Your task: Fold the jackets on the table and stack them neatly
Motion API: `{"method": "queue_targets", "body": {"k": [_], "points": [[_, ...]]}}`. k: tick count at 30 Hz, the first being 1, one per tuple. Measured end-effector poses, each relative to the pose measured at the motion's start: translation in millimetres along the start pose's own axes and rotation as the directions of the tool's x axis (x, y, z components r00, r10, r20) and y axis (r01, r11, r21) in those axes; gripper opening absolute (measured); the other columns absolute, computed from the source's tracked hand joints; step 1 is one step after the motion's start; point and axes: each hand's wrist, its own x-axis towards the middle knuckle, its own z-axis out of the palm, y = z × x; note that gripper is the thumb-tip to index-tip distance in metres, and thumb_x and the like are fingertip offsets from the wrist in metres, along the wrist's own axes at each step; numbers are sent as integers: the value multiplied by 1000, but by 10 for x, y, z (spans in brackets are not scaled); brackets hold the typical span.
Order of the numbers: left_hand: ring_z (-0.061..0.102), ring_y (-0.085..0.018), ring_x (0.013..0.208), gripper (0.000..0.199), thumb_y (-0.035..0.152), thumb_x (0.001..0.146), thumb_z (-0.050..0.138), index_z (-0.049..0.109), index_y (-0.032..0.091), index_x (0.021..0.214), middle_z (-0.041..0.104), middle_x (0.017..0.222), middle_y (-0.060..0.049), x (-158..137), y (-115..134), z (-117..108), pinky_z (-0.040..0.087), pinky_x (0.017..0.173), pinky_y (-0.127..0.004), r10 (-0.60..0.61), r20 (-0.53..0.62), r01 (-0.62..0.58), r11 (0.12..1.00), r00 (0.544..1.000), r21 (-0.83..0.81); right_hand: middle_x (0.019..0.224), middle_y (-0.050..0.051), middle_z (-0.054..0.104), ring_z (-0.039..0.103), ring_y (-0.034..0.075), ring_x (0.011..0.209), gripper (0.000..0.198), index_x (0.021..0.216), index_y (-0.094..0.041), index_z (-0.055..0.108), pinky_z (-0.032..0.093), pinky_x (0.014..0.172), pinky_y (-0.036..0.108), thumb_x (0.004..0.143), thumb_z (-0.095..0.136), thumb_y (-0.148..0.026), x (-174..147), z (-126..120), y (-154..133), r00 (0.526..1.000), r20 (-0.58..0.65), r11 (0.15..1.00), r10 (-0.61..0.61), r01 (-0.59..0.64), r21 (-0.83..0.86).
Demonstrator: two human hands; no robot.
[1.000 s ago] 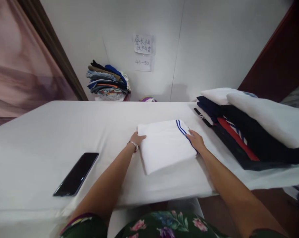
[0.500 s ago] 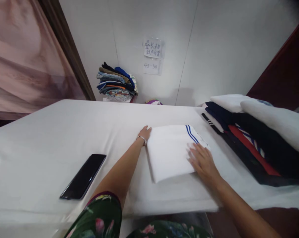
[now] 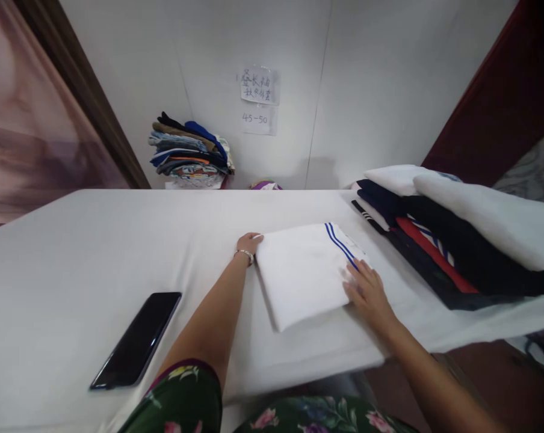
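Note:
A folded white garment with two dark blue stripes near its right end lies flat on the white-covered table. At its far left corner, my left hand has its fingers closed on the edge; a bracelet circles that wrist. My right hand rests on the garment's right side, below the stripes, with fingers apart and laid on the cloth.
A black phone lies on the table left of my forearm. Folded clothes are piled on the right. Behind the table, another clothes stack stands by the wall, near handwritten paper signs.
The view has shifted somewhat to the right. My left fingers have gone from reaching along the garment's corner to closing on it. My right hand stays on the garment's right side.

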Motion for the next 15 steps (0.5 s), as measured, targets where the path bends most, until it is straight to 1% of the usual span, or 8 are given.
{"method": "queue_targets", "body": {"k": [1, 2, 4, 5, 6, 8, 11, 15], "points": [[69, -21, 93, 13, 24, 73, 74, 76, 21, 85, 78, 96, -4, 10, -8, 2, 53, 83, -29, 1, -4, -1, 1000, 1000, -1, 156, 12, 43, 32, 32, 148, 53, 138, -22, 57, 28, 118, 58, 93, 47, -49, 16, -22, 64, 995, -47, 996, 88, -86, 31], [69, -21, 93, 12, 24, 73, 74, 76, 21, 85, 78, 96, -4, 20, -16, 5, 53, 84, -29, 0, -8, 0, 1000, 1000, -2, 156, 13, 43, 34, 32, 147, 57, 140, -20, 55, 31, 117, 56, 92, 47, -51, 39, -38, 129, 980, -69, 981, 184, -179, 77], [69, -21, 94, 12, 23, 73, 73, 76, 20, 85, 77, 96, -4, 40, -31, 16, 54, 84, -29, -4, -17, 4, 1000, 1000, -5, 152, 13, 48, 43, 31, 142, 64, 143, -19, 52, 38, 115, 51, 89, 49, -54, 96, -53, 242, 933, -31, 921, 359, -348, 173], [69, -21, 93, 13, 22, 74, 73, 76, 20, 86, 77, 97, -4, 47, -37, 24, 54, 83, -29, -8, -21, 8, 1000, 1000, -8, 149, 13, 52, 47, 31, 139, 65, 143, -20, 51, 40, 114, 50, 88, 50, -54, 123, -52, 281, 910, 7, 891, 414, -406, 203], [69, -21, 93, 15, 21, 73, 72, 76, 19, 88, 77, 97, -5, 53, -41, 33, 54, 82, -29, -13, -25, 12, 1000, 1000, -12, 146, 12, 55, 50, 31, 136, 65, 142, -20, 52, 41, 113, 49, 86, 52, -54, 144, -46, 307, 896, 36, 871, 443, -440, 219], [69, -21, 92, 18, 19, 73, 72, 76, 19, 91, 77, 97, -5, 58, -43, 48, 54, 81, -29, -22, -31, 21, 1000, 999, -18, 144, 12, 56, 51, 31, 135, 65, 140, -19, 55, 40, 114, 48, 84, 55, -52, 163, -25, 326, 895, 58, 867, 442, -443, 228], [69, -21, 94, 21, 20, 73, 72, 75, 17, 94, 77, 99, -6, 56, -31, 46, 54, 83, -29, -33, -28, 32, 999, 999, -25, 148, 13, 52, 46, 31, 139, 67, 141, -17, 54, 38, 116, 48, 83, 55, -52, 128, 15, 323, 910, 20, 875, 415, -405, 267], [68, -24, 102, 31, 32, 73, 77, 74, 15, 99, 76, 107, -10, 38, -5, -22, 53, 88, -30, -31, -12, 31, 999, 999, -27, 147, 11, 54, 49, 30, 137, 68, 140, -19, 54, 38, 116, 47, 83, 54, -55, 46, 90, 348, 915, -28, 871, 402, -373, 319]]}}
